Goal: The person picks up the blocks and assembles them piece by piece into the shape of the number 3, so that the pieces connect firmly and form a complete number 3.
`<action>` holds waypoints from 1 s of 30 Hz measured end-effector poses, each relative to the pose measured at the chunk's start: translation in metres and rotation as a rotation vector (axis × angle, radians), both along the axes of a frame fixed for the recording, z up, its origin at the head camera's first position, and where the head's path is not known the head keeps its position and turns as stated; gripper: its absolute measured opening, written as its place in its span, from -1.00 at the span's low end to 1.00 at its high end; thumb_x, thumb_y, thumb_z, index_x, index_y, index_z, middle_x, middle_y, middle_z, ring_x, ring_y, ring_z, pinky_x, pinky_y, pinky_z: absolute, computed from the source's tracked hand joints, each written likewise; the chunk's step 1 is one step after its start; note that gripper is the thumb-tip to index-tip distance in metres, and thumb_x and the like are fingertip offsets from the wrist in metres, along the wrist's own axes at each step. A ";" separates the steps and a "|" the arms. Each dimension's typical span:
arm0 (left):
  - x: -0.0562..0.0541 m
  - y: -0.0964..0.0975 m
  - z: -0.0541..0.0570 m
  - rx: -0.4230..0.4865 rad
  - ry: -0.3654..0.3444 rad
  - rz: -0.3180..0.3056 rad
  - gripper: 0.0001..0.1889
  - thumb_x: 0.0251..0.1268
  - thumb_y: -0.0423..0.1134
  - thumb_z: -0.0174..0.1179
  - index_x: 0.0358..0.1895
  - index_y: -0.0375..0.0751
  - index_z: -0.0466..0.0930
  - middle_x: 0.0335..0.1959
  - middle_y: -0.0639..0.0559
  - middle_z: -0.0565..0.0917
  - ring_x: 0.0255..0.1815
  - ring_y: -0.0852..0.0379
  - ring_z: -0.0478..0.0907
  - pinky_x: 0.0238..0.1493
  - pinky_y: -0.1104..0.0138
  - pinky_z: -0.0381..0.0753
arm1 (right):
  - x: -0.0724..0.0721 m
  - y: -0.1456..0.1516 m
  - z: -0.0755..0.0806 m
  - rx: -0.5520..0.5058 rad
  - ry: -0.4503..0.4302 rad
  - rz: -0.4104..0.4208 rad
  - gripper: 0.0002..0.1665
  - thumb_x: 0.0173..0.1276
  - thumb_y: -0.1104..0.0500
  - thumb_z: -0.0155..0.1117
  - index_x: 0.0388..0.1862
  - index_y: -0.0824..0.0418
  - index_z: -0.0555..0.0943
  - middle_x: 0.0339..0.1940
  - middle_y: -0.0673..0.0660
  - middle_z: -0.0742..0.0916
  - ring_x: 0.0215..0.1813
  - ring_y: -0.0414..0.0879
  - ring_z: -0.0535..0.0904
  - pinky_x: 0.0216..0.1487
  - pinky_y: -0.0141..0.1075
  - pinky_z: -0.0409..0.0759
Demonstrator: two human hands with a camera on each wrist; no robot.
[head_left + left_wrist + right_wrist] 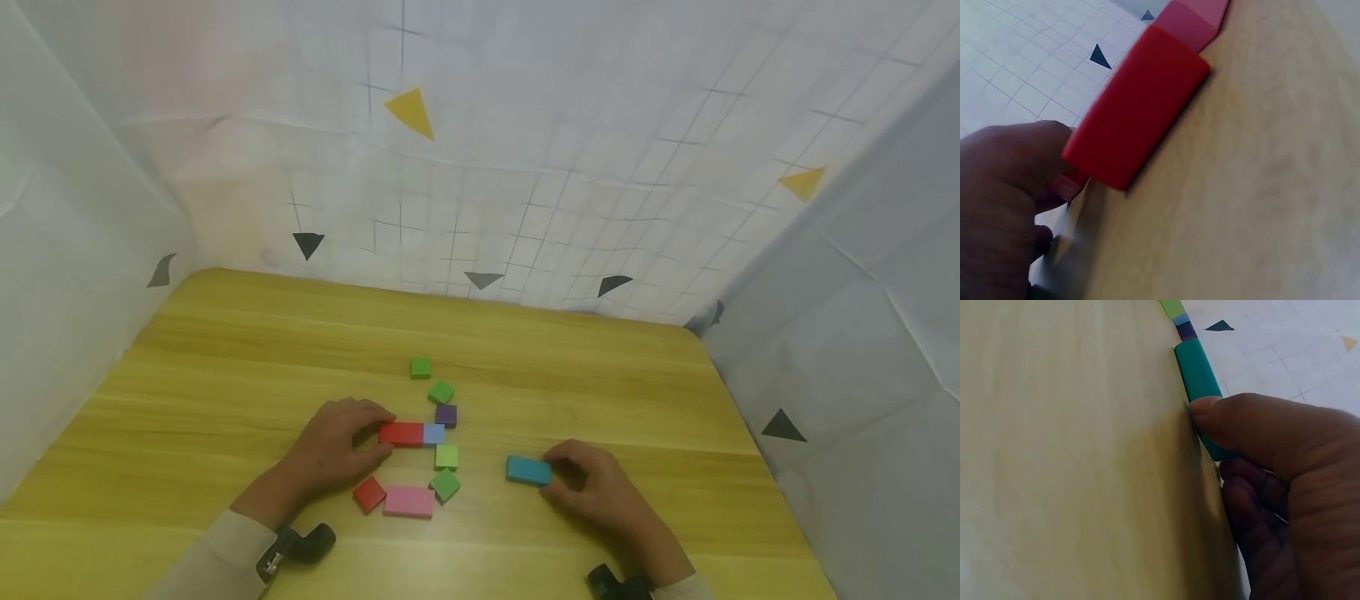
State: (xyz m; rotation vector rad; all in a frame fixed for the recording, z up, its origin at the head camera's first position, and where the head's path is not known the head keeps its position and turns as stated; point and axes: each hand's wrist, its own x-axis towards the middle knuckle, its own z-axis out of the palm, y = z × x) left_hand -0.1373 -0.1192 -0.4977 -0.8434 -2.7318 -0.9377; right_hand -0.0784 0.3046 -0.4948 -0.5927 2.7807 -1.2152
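My left hand pinches the left end of a long red block, thumb on the near side and fingers on the far side. The far end of that block meets a small light blue block. Just in front of this hand lies a red square block, large in the left wrist view beside a pink block. To the right, my right hand grips the right end of a blue rectangular block. In the right wrist view the thumb presses on its side, low against the table.
Between the hands runs a loose column of small blocks: a green block farthest back, another green block, a purple block, a light green block and a turned green block. White patterned sheets surround the wooden table.
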 end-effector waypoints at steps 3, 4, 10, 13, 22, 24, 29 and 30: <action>0.001 0.000 0.000 0.000 -0.001 -0.001 -0.63 0.18 0.04 0.39 0.07 0.13 0.69 0.01 0.37 0.66 -0.02 0.33 0.52 0.02 0.19 0.51 | 0.001 -0.001 0.001 -0.007 -0.003 0.000 -0.65 0.20 0.02 0.53 -0.04 -0.15 0.65 -0.08 -0.25 0.70 0.01 -0.24 0.63 0.07 -0.29 0.60; 0.001 0.000 0.000 0.001 0.001 -0.003 -0.62 0.18 0.03 0.40 0.07 0.13 0.69 0.00 0.37 0.67 -0.02 0.33 0.53 0.02 0.19 0.51 | 0.001 -0.002 0.002 -0.011 -0.008 -0.001 -0.66 0.20 0.03 0.53 -0.05 -0.14 0.65 -0.08 -0.25 0.70 0.01 -0.24 0.63 0.07 -0.28 0.60; 0.000 0.000 0.000 -0.006 -0.011 -0.001 -0.62 0.19 0.05 0.39 0.08 0.14 0.68 0.01 0.37 0.66 -0.01 0.32 0.53 0.05 0.19 0.51 | 0.002 -0.003 0.002 -0.010 -0.049 -0.037 -0.68 0.21 0.03 0.51 -0.07 -0.16 0.64 -0.10 -0.26 0.70 0.01 -0.24 0.62 0.09 -0.29 0.58; 0.000 0.000 -0.001 -0.014 -0.025 0.002 -0.62 0.20 0.07 0.37 0.09 0.16 0.68 0.02 0.39 0.65 0.02 0.32 0.52 0.08 0.18 0.50 | 0.002 -0.003 0.001 -0.025 -0.068 -0.053 -0.69 0.21 0.02 0.52 -0.09 -0.16 0.64 -0.10 -0.25 0.70 0.02 -0.23 0.63 0.10 -0.30 0.58; -0.001 0.000 -0.003 0.008 0.009 -0.017 -0.62 0.18 0.04 0.39 0.07 0.13 0.68 0.02 0.37 0.66 0.02 0.32 0.54 0.05 0.18 0.51 | 0.004 -0.007 0.002 -0.067 -0.010 -0.067 -0.68 0.20 0.16 0.53 -0.08 0.01 0.65 -0.12 -0.10 0.73 -0.05 -0.15 0.65 0.02 -0.30 0.61; 0.000 0.000 -0.003 0.005 0.013 -0.018 -0.63 0.19 0.04 0.38 0.07 0.14 0.68 0.02 0.38 0.66 0.01 0.33 0.53 0.04 0.18 0.51 | 0.005 -0.008 0.002 -0.069 -0.008 -0.076 -0.67 0.19 0.20 0.52 -0.08 0.04 0.65 -0.12 -0.08 0.73 -0.05 -0.14 0.65 0.01 -0.29 0.61; -0.001 0.000 -0.002 0.009 0.019 -0.020 -0.63 0.16 0.02 0.40 0.05 0.12 0.69 -0.01 0.37 0.67 -0.03 0.33 0.54 0.03 0.19 0.52 | 0.004 -0.008 -0.004 -0.120 -0.018 -0.098 -0.65 0.17 0.23 0.53 -0.08 0.04 0.65 -0.13 -0.07 0.73 -0.08 -0.14 0.67 -0.03 -0.30 0.65; -0.001 0.000 -0.001 0.010 0.020 -0.020 -0.63 0.16 0.02 0.41 0.05 0.12 0.69 -0.01 0.37 0.67 -0.04 0.33 0.54 0.03 0.19 0.52 | 0.004 -0.009 -0.005 -0.132 -0.018 -0.106 -0.65 0.17 0.23 0.53 -0.08 0.04 0.65 -0.13 -0.07 0.73 -0.09 -0.14 0.67 -0.05 -0.30 0.65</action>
